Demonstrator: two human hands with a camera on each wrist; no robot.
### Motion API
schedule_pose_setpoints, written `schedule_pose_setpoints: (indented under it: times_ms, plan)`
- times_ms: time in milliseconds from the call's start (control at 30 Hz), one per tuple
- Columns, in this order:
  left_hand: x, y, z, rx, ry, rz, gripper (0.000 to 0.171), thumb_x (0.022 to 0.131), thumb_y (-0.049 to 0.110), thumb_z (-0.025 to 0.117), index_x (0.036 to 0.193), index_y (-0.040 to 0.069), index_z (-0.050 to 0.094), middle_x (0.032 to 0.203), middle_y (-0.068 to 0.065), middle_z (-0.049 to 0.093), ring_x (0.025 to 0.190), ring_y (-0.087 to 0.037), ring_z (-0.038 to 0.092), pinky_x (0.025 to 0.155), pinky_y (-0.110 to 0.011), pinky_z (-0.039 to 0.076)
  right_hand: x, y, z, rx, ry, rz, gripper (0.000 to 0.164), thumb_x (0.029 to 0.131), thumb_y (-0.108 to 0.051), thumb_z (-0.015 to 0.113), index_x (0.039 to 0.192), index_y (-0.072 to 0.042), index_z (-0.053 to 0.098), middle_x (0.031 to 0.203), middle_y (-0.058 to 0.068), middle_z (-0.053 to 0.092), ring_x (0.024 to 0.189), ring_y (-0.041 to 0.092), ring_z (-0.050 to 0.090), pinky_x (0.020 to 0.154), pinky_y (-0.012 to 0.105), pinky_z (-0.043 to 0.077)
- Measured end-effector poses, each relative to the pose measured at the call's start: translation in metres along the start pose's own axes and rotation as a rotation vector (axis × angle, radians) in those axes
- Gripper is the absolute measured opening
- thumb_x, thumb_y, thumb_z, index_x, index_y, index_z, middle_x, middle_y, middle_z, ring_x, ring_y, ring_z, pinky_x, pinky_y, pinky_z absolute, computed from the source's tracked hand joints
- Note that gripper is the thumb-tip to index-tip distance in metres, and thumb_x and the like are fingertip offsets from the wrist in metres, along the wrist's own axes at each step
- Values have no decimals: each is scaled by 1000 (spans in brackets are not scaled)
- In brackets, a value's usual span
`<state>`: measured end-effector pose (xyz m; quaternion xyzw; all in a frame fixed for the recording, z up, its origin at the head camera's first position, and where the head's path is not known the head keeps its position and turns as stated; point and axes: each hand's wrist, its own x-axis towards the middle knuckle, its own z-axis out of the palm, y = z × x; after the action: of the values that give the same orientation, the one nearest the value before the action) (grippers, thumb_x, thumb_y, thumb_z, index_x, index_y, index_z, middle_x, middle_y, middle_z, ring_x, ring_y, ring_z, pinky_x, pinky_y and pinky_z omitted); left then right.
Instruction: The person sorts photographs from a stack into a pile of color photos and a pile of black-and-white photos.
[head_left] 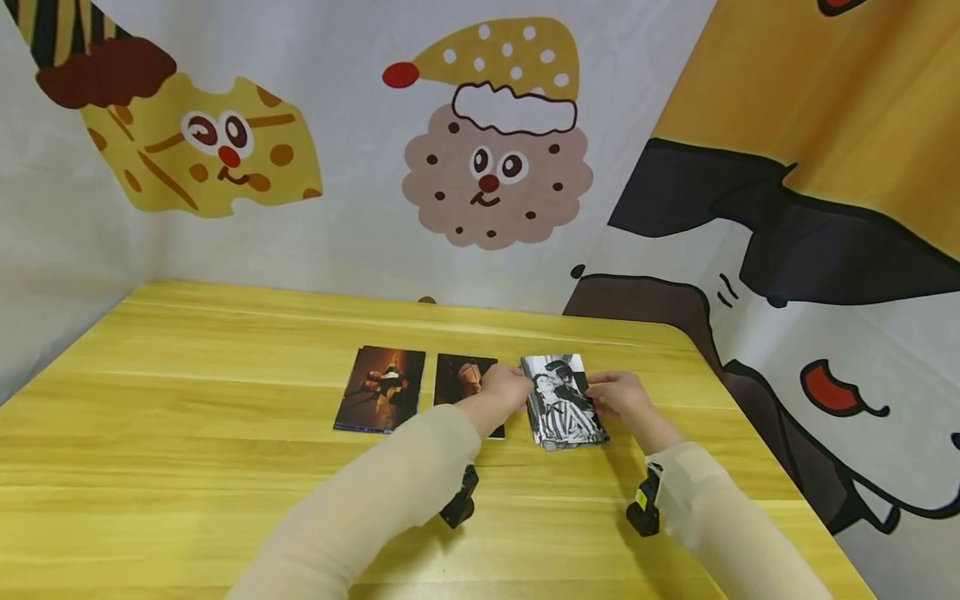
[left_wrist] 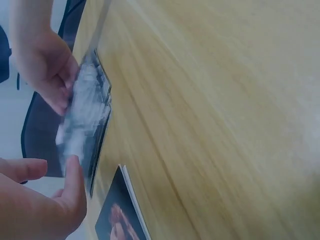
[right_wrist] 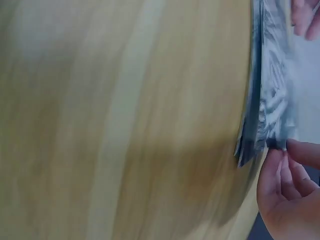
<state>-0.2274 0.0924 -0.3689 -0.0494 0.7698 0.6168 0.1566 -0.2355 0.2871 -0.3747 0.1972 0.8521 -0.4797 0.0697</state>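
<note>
A small stack of black-and-white photos (head_left: 562, 412) lies on the wooden table, its top picture showing a couple, one in a striped garment. At its right edge, my right hand (head_left: 621, 393) pinches a photo between thumb and fingers; the right wrist view shows this grip on the photo's corner (right_wrist: 274, 120). By the stack's left edge is my left hand (head_left: 506, 387). Its thumb and forefinger stand apart in the left wrist view, a fingertip (left_wrist: 73, 162) at the blurred photos. The left forearm and hand partly cover a dark photo (head_left: 456, 375) in the middle.
Left of the middle photo lies another stack of dark, warm-toned photos (head_left: 382, 387). The yellow wood-grain table (head_left: 187, 467) reaches back to a cartoon-printed curtain (head_left: 345, 242). Black wrist cameras (head_left: 459, 500) hang below both sleeves.
</note>
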Motion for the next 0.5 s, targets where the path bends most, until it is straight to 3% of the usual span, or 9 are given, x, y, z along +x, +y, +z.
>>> schedule_pose_setpoints:
  times_ms: [167, 300, 500]
  plan:
    - [-2, 0, -16, -57, -22, -4, 40, 89, 5, 52, 128, -4, 53, 118, -21, 58, 77, -21, 57, 69, -31, 57, 2, 0, 1, -85, 44, -52, 31, 87, -1, 56, 116, 10, 56, 64, 0, 55, 54, 8, 50, 51, 21, 49]
    - [0, -1, -32, -41, -10, -6, 40, 93, 8, 50, 131, -2, 51, 121, -20, 58, 98, -29, 61, 76, -33, 58, 1, -5, 5, -83, 16, -67, 31, 89, -5, 56, 116, 10, 56, 62, -1, 52, 55, 8, 47, 50, 20, 45]
    - [0, -4, -59, -10, 21, -6, 40, 93, 9, 48, 131, -2, 51, 120, -20, 59, 103, -30, 61, 75, -31, 57, -6, -20, 20, -34, -61, -60, 36, 92, -9, 55, 124, 8, 53, 90, 10, 62, 65, 10, 53, 62, 26, 53]
